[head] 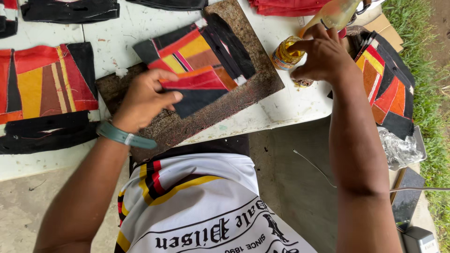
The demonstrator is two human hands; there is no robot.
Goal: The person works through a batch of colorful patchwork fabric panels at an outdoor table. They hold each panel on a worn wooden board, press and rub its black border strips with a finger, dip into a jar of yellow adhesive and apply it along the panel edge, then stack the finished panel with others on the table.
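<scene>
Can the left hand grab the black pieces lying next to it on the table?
Probably yes. The left hand now pinches the patchwork piece, but the black pieces lie close beside its wrist with nothing in between.

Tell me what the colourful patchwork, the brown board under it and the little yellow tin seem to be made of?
Patchwork: probably leather or stiff cloth, matte, in flat cut strips. Board: looks like rough cork or fibreboard, speckled and stained. Tin: seemingly metal, glossy, with a round rim.

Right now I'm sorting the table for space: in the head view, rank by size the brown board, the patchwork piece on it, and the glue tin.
1. Brown rough board
2. Red, orange and black patchwork piece
3. Small yellow glue tin, partly hidden by the right hand
</scene>
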